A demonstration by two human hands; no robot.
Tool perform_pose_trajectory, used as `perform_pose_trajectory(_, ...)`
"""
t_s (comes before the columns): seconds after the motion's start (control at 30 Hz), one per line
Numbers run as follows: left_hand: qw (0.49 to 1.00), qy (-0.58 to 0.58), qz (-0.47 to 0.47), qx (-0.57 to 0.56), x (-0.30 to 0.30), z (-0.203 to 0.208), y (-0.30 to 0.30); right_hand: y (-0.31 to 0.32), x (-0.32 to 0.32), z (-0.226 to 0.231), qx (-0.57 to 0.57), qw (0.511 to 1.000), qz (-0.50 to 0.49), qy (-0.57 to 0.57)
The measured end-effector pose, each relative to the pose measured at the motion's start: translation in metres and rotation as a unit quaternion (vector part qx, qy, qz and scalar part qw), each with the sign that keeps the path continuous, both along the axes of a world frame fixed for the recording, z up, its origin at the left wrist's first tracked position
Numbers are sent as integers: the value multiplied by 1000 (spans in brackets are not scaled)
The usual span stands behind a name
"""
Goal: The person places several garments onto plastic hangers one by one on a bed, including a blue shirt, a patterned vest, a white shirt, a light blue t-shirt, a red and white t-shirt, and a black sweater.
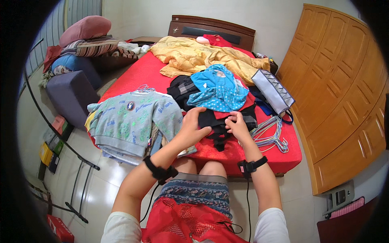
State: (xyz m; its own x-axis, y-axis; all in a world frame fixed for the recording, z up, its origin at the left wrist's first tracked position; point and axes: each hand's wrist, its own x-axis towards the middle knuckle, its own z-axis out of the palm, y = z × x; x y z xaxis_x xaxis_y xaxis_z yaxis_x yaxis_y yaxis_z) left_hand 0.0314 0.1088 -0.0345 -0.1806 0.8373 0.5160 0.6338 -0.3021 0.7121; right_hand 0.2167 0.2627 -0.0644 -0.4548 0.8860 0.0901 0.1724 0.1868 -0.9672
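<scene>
Both my hands hang over the front part of a red-covered bed, above a loose heap of clothes. My left hand (pixel 193 126) has its thumb apart from its fingers and nothing shows in it. Beside black garments (pixel 210 120), my right hand (pixel 237 124) has bent fingers spread slightly, with nothing visible between them. A light blue dotted garment (pixel 221 87) tops the heap, with red cloth under it. Left of my left hand, a grey-green patterned sweatshirt (pixel 133 117) lies over a stack of clothes on hangers.
Several loose hangers (pixel 272 135) lie right of the heap, near a grey-white storage box (pixel 273 91). A rumpled yellow quilt (pixel 194 54) covers the far bed. Wooden wardrobes (pixel 336 81) stand right; a black metal rack (pixel 52 129) and purple sofa (pixel 71 97) stand left.
</scene>
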Motion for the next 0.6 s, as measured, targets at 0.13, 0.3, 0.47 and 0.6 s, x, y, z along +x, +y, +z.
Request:
perform_pose_trajectory(0.13,999,4,41,-21,20,-15,94,64,7,-21,115,976,-178,57)
perform_pose_trajectory(0.3,988,126,69,-47,8,-50,158,97,-22,-34,126,960,-246,50)
perform_pose_trajectory(0.47,962,244,120,-36,22,-62,179,116,-30,-36,88,952,-291,-35)
perform_pose_trajectory(0.6,935,290,203,-30,22,-75,183,104,-41,-35,117,939,-320,-48)
